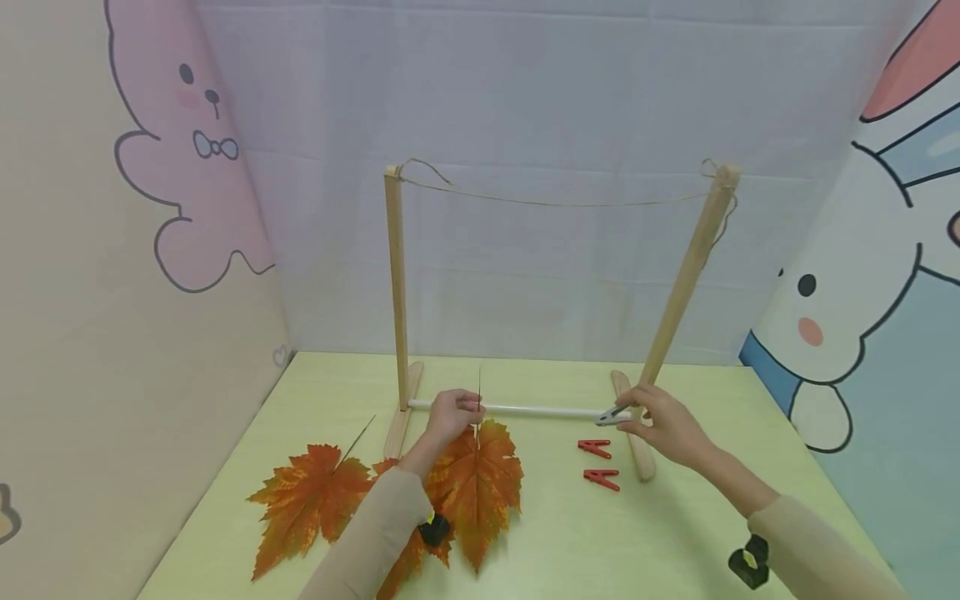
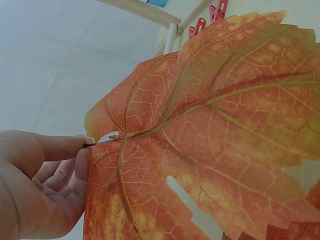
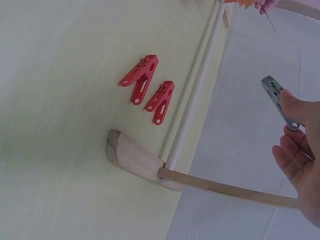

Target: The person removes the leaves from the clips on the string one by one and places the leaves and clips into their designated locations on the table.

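Between thumb and fingers my left hand (image 1: 453, 414) pinches the thin stem of an orange artificial maple leaf (image 1: 477, 492), which hangs below the hand. The left wrist view shows this leaf (image 2: 200, 135) close up, its stem at the fingertips. My right hand (image 1: 667, 423) holds a grey clothespin (image 1: 613, 416) by one end, in front of the right post. In the right wrist view the grey clothespin (image 3: 274, 95) is raised off the table. Two red clothespins (image 1: 595, 448) lie on the table to the left of the right hand.
A wooden frame with a left post (image 1: 397, 292), a right post (image 1: 690, 275) and a white bottom rod (image 1: 540, 410) stands at the back. Twine (image 1: 555, 202) is strung between the post tops. Another maple leaf (image 1: 315, 500) lies at the left; one more is partly behind my left sleeve.
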`<action>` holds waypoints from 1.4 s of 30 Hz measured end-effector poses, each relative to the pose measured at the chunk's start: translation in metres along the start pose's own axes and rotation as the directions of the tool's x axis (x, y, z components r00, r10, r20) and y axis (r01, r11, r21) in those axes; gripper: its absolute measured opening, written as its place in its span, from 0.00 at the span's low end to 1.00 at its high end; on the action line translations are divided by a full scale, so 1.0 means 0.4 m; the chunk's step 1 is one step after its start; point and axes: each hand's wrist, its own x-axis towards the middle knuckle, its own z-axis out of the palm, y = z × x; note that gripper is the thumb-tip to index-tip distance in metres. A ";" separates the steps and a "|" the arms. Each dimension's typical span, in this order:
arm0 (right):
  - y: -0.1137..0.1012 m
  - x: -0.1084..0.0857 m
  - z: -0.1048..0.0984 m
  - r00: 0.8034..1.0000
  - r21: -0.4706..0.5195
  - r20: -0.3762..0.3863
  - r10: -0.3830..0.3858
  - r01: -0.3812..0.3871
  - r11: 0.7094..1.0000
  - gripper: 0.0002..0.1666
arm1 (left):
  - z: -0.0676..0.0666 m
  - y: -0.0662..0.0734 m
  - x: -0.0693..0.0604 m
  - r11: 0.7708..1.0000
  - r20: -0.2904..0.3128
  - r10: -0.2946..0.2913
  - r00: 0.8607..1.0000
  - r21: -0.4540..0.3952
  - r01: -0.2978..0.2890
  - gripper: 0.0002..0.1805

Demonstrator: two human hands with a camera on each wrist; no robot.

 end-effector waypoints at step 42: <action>0.030 -0.092 0.086 0.998 0.049 0.043 0.053 -0.055 0.997 0.15 | 0.025 -0.160 -0.043 0.994 -0.014 -0.103 0.995 -0.039 0.103 0.14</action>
